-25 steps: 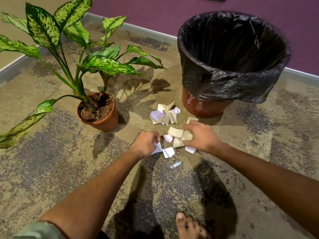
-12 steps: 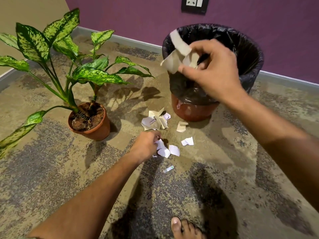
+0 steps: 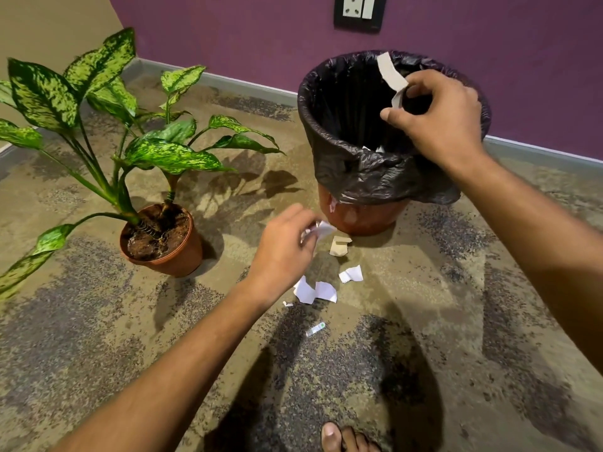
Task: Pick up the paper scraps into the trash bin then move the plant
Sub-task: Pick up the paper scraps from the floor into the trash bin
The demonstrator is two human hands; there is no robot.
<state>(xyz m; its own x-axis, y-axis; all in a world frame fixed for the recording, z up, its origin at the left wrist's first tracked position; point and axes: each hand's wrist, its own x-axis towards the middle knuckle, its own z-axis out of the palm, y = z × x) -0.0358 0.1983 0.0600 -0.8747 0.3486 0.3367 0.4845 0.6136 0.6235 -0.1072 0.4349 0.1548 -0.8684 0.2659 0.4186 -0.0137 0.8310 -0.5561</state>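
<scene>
Several white and tan paper scraps point(image 3: 316, 291) lie on the floor at frame centre. The trash bin point(image 3: 359, 177), brown with a black liner, stands upright at upper centre-right. The leafy plant point(image 3: 143, 148) sits in its pot at left.

The trash bin point(image 3: 375, 177) mouth is open from above, though the right hand point(image 3: 437, 119) holding a paper strip point(image 3: 390, 76) covers its right side. Bare floor point(image 3: 228, 230) lies between bin and potted plant point(image 3: 160, 239), whose leaves overhang the left approach; paper scraps point(image 3: 315, 290) litter the middle
</scene>
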